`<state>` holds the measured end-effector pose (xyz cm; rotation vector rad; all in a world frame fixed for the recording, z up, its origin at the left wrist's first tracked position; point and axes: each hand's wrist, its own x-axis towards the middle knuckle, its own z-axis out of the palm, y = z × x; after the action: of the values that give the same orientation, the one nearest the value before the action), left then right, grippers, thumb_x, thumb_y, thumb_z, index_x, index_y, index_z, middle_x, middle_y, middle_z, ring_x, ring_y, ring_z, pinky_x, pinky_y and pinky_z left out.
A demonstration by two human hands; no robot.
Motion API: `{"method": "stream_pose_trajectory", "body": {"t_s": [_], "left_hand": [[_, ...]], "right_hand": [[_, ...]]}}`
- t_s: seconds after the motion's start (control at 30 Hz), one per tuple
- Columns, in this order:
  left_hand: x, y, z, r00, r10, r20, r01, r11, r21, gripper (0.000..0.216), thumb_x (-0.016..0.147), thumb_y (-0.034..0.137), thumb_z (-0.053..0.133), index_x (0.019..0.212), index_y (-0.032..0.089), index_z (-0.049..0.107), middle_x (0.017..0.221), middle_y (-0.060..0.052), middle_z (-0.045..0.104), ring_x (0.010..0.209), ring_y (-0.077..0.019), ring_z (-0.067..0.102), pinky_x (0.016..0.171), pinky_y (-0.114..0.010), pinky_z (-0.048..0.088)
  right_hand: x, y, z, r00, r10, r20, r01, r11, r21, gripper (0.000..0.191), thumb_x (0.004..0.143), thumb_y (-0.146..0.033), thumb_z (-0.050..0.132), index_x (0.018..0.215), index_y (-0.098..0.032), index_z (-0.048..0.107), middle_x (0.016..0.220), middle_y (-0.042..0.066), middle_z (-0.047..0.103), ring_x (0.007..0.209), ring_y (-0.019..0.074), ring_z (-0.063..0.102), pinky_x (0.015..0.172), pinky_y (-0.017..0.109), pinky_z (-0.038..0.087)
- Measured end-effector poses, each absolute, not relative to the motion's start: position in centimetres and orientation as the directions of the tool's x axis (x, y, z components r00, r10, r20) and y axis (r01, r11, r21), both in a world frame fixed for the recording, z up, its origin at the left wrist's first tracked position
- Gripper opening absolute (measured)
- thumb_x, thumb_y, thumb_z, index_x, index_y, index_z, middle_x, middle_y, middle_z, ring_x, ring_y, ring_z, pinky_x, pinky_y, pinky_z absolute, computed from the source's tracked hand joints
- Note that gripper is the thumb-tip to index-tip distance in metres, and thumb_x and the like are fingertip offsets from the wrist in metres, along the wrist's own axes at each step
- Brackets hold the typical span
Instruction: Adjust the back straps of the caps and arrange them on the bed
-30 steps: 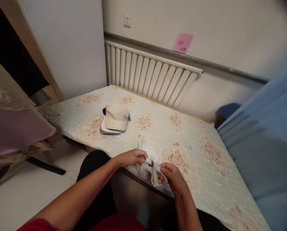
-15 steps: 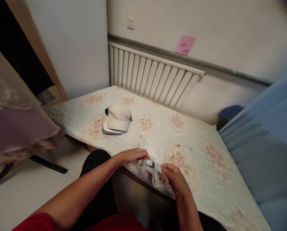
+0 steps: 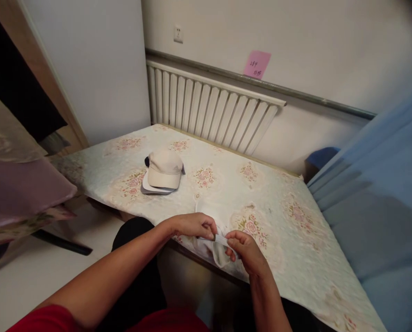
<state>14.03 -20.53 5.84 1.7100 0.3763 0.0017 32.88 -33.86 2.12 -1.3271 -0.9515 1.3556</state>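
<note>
Pinching white cap's strap (image 3: 223, 239), both hands (image 3: 219, 237).

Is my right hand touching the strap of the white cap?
Touching. The head view shows the right hand pinching the strap of the white cap, its fingertips closed on it.

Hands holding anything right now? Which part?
Both hands pinch the back adjuster strap of a white cap at the mattress edge: left hand one end, right hand the other.
</note>
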Motion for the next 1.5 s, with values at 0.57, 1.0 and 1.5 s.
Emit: {"method": "stream_pose_trajectory", "body": {"t_s": [0.57,1.0,1.5], "left_hand": [[14.1,-19.7,3.7,0.946,0.244,-0.214,0.172,0.182,0.968,0.023,0.066,0.024,0.070,0.087,0.016,0.067,0.070,0.003,0.059,0.063,-0.0072,0.048,0.063,-0.020,0.034],[14.8,-21.3,4.0,0.927,0.277,-0.251,0.187,0.238,0.953,0.026,0.065,0.025,0.070,0.088,0.015,0.065,0.072,0.002,0.059,0.063,-0.0073,0.049,0.062,-0.020,0.034],[14.6,-22.2,3.9,0.899,0.383,-0.215,0.169,0.150,0.974,0.023,0.064,0.020,0.062,0.085,0.015,0.056,0.065,0.006,0.052,0.055,-0.0055,0.040,0.054,-0.019,0.025]], "right_hand": [[36.2,-34.7,2.8,0.018,0.994,-0.109,0.158,-0.110,-0.981,0.017,0.077,-0.035,0.061,0.083,-0.018,0.063,0.065,-0.001,0.062,0.062,0.0136,0.053,0.064,0.027,0.035],[34.1,-34.6,4.5,-0.020,0.982,-0.189,0.393,-0.166,-0.904,0.015,0.080,-0.029,0.053,0.082,-0.019,0.064,0.058,-0.002,0.060,0.055,0.0116,0.049,0.056,0.025,0.034],[29.6,-34.9,3.7,0.134,0.971,0.197,0.738,0.035,-0.674,0.033,0.077,-0.021,0.061,0.109,-0.021,0.060,0.104,0.007,0.066,0.095,0.0219,0.060,0.084,0.033,0.044]]}}
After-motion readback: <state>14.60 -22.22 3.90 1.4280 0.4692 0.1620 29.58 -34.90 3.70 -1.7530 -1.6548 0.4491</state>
